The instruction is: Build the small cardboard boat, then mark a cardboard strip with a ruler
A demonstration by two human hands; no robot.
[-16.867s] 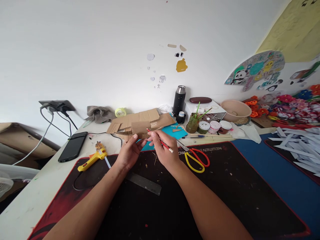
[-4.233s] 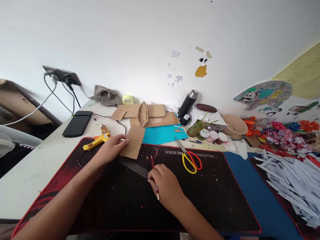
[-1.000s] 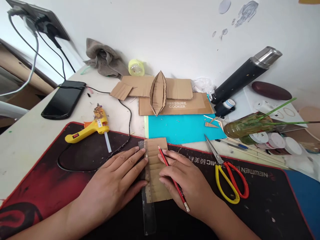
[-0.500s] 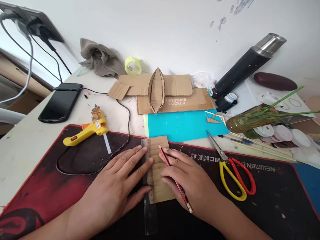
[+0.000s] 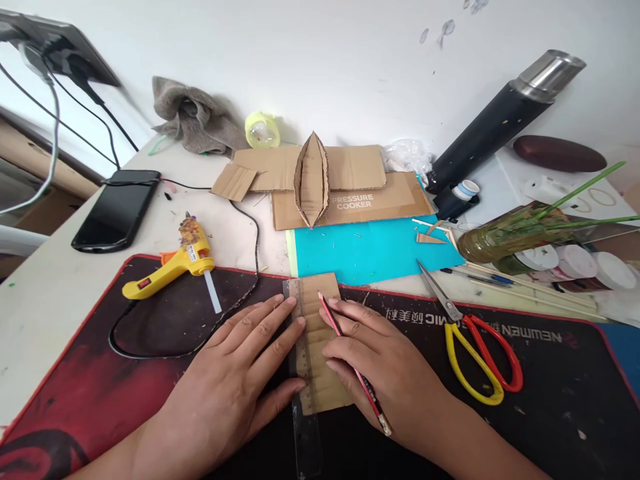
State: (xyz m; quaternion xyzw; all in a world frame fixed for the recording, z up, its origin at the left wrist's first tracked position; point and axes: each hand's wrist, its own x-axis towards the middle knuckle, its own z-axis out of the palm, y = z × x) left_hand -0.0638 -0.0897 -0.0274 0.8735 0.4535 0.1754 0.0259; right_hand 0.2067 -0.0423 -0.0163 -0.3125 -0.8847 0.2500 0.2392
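- My left hand (image 5: pixel 235 387) lies flat, fingers spread, pinning a clear ruler (image 5: pixel 303 373) along a cardboard strip (image 5: pixel 323 347).
- My right hand (image 5: pixel 385 373) grips a red pencil (image 5: pixel 350 363), tip on the strip.
- If my left hand's pressure eases, the ruler could slide and skew the line.
- Beyond my hands: a black mat (image 5: pixel 500 413) on a cluttered white counter (image 5: pixel 45 293), then a wall.

Both hands, left (image 5: pixel 227 383) and right (image 5: pixel 385 370), are bare, forearms unsleeved, without rings or watch.
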